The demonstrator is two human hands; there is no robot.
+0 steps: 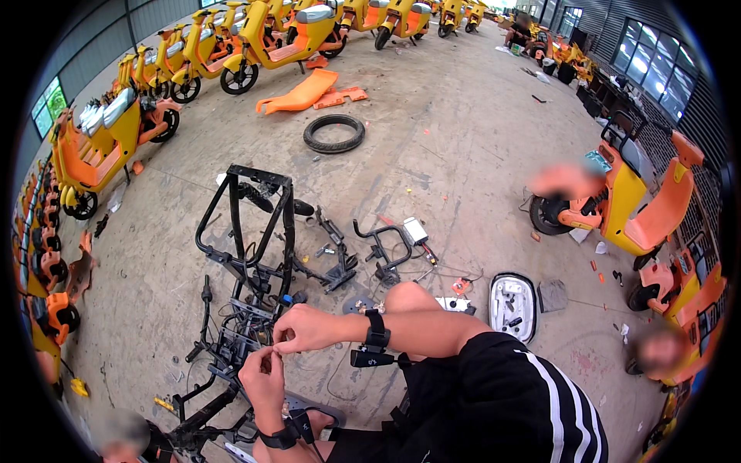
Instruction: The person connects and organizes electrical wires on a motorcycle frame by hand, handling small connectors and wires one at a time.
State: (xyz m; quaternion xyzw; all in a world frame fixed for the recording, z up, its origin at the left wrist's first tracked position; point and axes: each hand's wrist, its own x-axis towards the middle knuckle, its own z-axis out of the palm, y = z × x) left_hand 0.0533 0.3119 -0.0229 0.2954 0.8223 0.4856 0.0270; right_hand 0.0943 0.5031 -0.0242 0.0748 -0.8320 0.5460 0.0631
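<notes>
My left hand (263,380) and my right hand (308,328) meet fingertip to fingertip, both closed in a pinch. Whatever lies between the fingers is too small to make out. Just beyond and left of them stands a stripped black scooter frame (287,231), bare metal tubes with an upright hoop at its far end. A tangle of dark wires and connectors (239,332) fills the frame's middle, beside my hands. A blue-capped part (289,299) shows just above my right hand. Each of my wrists wears a black strap.
Loose black brackets (384,245), a white box (415,231) and a white-lined tray (512,307) lie on the concrete. Farther off are a tyre (333,133) and orange panels (302,91). Yellow scooters (289,46) line the left; another scooter (617,201) stands right. A person (123,436) is at lower left.
</notes>
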